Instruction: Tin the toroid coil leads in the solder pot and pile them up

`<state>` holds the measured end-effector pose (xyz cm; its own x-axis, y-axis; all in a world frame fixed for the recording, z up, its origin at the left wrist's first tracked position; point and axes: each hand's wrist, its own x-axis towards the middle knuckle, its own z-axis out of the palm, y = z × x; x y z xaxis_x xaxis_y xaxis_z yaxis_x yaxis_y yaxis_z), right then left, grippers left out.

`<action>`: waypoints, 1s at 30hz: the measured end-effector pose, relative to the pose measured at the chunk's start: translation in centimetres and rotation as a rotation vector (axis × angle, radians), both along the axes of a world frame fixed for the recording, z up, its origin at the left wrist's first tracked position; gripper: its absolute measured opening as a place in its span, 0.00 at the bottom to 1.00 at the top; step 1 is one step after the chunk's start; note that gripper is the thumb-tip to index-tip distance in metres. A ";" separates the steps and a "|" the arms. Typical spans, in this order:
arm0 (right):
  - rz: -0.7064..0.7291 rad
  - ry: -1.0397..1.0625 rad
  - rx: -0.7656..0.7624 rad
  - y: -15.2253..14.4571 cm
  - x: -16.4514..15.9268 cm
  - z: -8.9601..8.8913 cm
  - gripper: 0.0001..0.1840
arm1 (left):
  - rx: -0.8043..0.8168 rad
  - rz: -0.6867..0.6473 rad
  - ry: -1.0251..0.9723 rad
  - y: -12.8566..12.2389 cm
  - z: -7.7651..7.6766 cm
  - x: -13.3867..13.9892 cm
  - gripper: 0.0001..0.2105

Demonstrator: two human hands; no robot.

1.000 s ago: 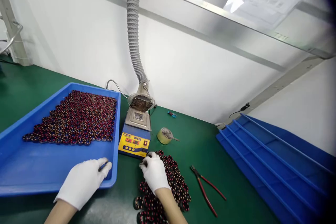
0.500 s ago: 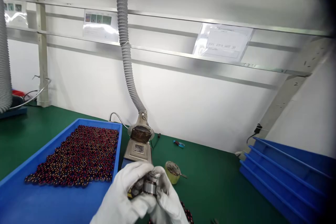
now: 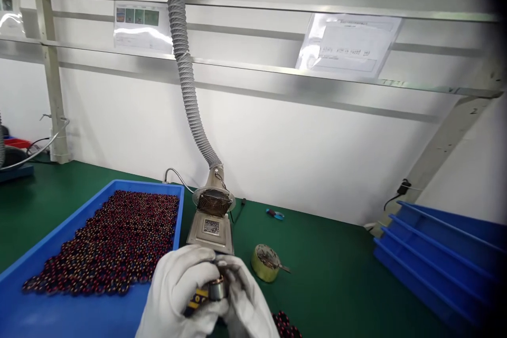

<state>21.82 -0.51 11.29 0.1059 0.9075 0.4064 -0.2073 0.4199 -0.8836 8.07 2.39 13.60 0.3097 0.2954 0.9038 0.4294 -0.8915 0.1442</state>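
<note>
White gloves cover both of my hands, which meet low in the middle of the view. My left hand (image 3: 172, 293) is closed around a yellow-and-black piece (image 3: 198, 298), mostly hidden by the fingers. Between the hands shows a short, shiny metal cylinder (image 3: 217, 289) with a coppery rim. My right hand (image 3: 247, 296) is closed against the cylinder's right side; its fingertips look dark and smudged. Just beyond the hands stands a metal soldering device (image 3: 212, 227) with a square textured plate. Several small dark parts with red specks (image 3: 285, 325) lie by my right wrist.
A blue tray (image 3: 71, 311) at left holds rows of small dark parts (image 3: 111, 243). A round tin (image 3: 264, 272) with a stick in it stands right of the device. Behind lie small blue-handled cutters (image 3: 274, 214). Stacked blue trays (image 3: 439, 269) stand right; a grey hose (image 3: 184, 63) hangs above.
The view has shifted slightly. Both hands remain together; the metal cylinder has turned and sits a little further left, and more of the yellow-and-black piece shows.
</note>
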 end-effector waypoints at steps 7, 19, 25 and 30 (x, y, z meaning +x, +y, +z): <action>-0.113 -0.180 0.111 -1.3 0.9 1.0 0.11 | 0.090 -0.024 0.179 0.5 0.1 -0.5 0.09; -0.091 0.444 -0.065 -0.8 0.1 0.6 0.12 | 0.156 0.063 0.074 0.0 0.6 -0.1 0.04; -0.094 0.260 -0.113 -0.6 -0.8 -0.8 0.14 | 0.108 0.036 0.068 0.1 0.3 -0.3 0.07; -0.129 0.307 -0.035 1.0 -0.8 -2.7 0.16 | -0.259 -0.241 0.052 0.3 -0.1 -1.0 0.12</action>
